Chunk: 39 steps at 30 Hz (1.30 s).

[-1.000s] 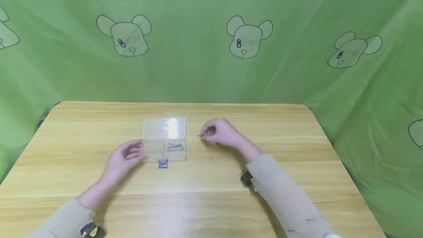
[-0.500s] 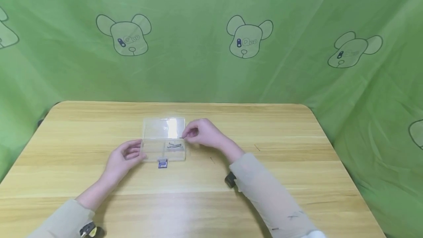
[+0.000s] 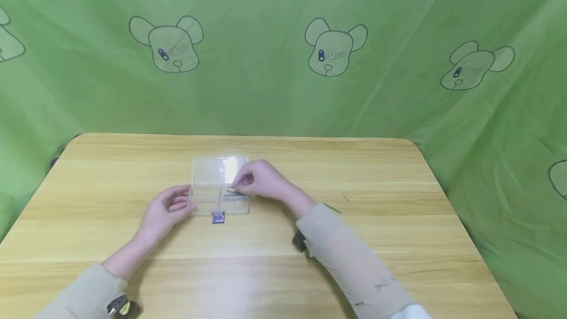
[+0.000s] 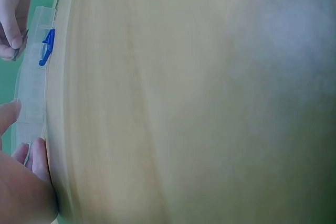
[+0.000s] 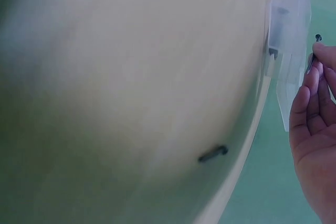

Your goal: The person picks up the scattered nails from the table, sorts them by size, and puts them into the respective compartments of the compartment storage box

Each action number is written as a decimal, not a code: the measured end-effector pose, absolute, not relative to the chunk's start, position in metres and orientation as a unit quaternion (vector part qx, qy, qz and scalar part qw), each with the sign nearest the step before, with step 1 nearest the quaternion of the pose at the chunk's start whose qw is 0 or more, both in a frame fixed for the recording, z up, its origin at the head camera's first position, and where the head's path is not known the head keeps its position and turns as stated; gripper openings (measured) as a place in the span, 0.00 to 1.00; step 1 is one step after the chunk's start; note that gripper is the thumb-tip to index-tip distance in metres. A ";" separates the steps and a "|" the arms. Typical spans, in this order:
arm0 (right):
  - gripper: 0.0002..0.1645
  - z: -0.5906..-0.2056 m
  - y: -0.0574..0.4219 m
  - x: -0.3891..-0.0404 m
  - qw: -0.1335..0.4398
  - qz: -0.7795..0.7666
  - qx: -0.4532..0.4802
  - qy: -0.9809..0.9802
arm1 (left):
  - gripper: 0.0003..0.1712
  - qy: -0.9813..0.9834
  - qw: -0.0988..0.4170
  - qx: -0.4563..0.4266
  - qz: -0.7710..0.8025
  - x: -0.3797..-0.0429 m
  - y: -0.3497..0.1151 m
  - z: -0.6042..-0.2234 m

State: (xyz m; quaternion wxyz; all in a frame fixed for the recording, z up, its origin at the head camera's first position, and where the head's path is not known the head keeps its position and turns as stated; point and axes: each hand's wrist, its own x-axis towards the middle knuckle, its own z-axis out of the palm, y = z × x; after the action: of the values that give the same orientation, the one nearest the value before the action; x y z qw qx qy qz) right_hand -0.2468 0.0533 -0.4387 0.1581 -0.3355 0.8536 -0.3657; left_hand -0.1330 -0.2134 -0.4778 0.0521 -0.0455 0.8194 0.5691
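A clear plastic compartment box (image 3: pixel 205 198) lies on the table with its lid (image 3: pixel 208 171) raised at the back and a blue latch (image 3: pixel 218 217) at its front. My left hand (image 3: pixel 165 210) grips the box's left end between thumb and fingers. Over the right compartment, my right hand (image 3: pixel 261 178) pinches a thin dark screw (image 5: pixel 318 38) between thumb and fingertips. Several dark screws (image 3: pixel 231 193) lie crossed in that compartment, partly covered by my right fingers. The left compartment shows no screws.
One dark screw (image 3: pixel 332 208) rests on the wooden table (image 3: pixel 248 279) beside my right sleeve, and a thinner one (image 3: pixel 345 196) lies just beyond it. A green curtain (image 3: pixel 257 87) hangs behind the table and along its right side.
My right hand has moved left with the screw, from beside the box to over its right compartment. Screws behind the right sleeve have come into view. My left hand stays put.
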 end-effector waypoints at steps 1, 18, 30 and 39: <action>0.05 -0.439 0.052 -0.247 0.157 -0.361 -0.339 0.855 | 0.38 0.820 0.051 -0.045 0.569 -0.133 -0.214 -0.478; 0.05 -0.439 0.042 -0.243 0.145 -0.285 -0.358 0.877 | 0.37 0.818 0.050 -0.043 0.572 -0.135 -0.214 -0.477; 0.07 -0.440 0.040 -0.242 0.132 -0.269 -0.377 0.877 | 0.38 0.819 0.050 -0.041 0.570 -0.134 -0.216 -0.478; 0.09 -0.434 0.049 -0.243 0.152 -0.306 -0.360 0.868 | 0.38 0.819 0.049 -0.040 0.570 -0.134 -0.215 -0.480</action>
State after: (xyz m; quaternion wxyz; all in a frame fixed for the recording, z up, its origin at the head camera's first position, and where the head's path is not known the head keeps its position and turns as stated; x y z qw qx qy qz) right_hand -0.2430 0.0495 -0.4340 0.1516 -0.3599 0.8683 -0.3058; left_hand -0.1345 -0.2152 -0.4800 0.0493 -0.0403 0.8193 0.5698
